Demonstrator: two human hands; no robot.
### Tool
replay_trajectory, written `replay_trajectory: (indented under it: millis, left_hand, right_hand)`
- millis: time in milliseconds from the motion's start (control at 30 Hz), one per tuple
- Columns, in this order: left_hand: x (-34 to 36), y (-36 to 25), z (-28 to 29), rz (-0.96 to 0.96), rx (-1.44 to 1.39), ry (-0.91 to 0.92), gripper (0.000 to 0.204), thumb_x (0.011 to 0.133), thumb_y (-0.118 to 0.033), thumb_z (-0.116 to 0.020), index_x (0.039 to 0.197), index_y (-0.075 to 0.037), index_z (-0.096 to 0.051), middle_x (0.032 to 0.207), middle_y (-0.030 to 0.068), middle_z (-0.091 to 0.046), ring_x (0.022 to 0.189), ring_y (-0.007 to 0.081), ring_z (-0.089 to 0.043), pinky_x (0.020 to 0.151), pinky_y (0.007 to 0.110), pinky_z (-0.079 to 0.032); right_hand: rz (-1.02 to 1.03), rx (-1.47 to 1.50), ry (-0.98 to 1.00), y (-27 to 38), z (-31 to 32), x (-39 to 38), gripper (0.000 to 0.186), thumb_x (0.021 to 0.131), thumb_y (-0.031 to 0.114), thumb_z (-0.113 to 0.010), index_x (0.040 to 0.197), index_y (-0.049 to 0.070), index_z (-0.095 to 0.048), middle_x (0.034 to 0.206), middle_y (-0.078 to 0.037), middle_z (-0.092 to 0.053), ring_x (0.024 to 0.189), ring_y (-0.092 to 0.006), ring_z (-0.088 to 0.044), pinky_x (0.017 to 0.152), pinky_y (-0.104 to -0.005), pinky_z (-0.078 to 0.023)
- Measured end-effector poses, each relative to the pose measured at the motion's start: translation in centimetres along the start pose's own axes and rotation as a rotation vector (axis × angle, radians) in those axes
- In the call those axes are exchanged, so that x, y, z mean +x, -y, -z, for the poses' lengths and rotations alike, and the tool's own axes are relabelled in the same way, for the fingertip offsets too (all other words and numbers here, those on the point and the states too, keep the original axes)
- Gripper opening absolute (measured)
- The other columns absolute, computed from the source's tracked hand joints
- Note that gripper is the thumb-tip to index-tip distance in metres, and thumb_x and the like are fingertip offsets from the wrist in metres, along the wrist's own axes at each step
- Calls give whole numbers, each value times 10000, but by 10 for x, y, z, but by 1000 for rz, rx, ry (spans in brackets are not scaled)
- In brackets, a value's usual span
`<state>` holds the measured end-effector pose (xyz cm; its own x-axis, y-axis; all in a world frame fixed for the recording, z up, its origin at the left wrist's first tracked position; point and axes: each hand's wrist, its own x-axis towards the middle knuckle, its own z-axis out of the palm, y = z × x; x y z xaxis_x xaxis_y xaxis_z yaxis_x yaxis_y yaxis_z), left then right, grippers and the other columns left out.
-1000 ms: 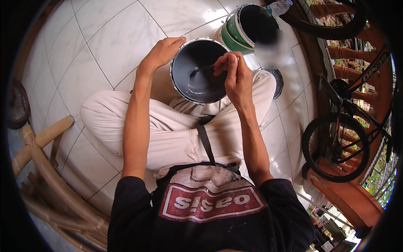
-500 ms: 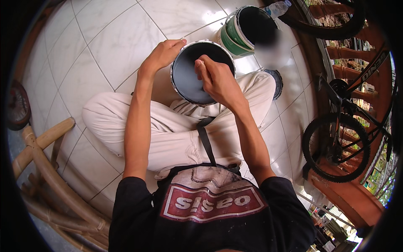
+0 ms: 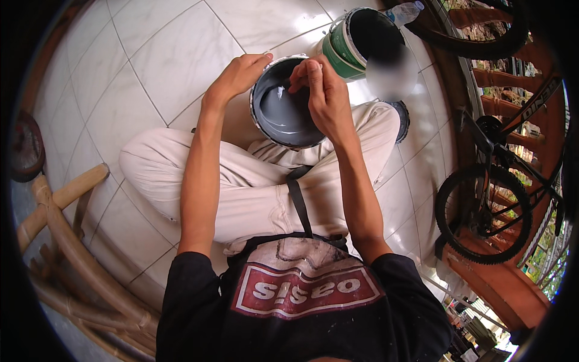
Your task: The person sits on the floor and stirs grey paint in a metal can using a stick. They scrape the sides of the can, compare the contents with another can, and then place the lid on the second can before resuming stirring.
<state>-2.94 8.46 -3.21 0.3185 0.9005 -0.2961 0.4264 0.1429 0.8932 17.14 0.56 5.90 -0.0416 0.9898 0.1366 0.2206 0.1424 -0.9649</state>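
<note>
Between my crossed legs stands a bucket (image 3: 255, 119) of dark grey paint (image 3: 280, 111), with a streak of white glare on its wet surface. My left hand (image 3: 241, 75) grips the bucket's far left rim, fingers bent over the edge. Above the right side of the opening, my right hand (image 3: 327, 93) is closed, thumb against the fingers. What it holds is hidden beneath the fist. Just beyond, to the right, is a green and white bucket (image 3: 339, 55) with a dark inside.
A dark round lid (image 3: 400, 120) lies by my right knee. At the far right are a clear plastic bottle (image 3: 403, 13) and a bicycle (image 3: 482, 211) against an orange railing. Bamboo furniture (image 3: 90, 265) stands on my left, near a small wheel (image 3: 27, 148), on white tiles (image 3: 163, 66).
My right hand has moved from over the middle of the paint to the bucket's right side, showing more paint. The left hand stays on the rim.
</note>
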Motion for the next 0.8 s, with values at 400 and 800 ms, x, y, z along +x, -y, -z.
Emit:
replay_trajectory:
  millis: [400, 800]
  left_hand:
    - [2, 1, 3, 35, 18, 41, 507, 1139, -441, -529, 1123, 28, -722, 867, 101, -686, 840, 205, -574, 887, 378, -523]
    - [0, 4, -4, 3, -7, -43, 526, 1141, -456, -528, 1130, 29, -734, 928, 112, -742, 884, 202, -628, 910, 376, -530]
  right_hand:
    - [-1, -89, 15, 2, 9, 6, 431, 1233, 308, -447, 955, 15, -597, 801, -64, -628, 724, -156, -618, 701, -319, -518]
    - [60, -138, -81, -2, 20, 12, 498, 1249, 373, -362, 953, 31, -569, 854, -52, -599, 767, -142, -602, 756, -307, -521]
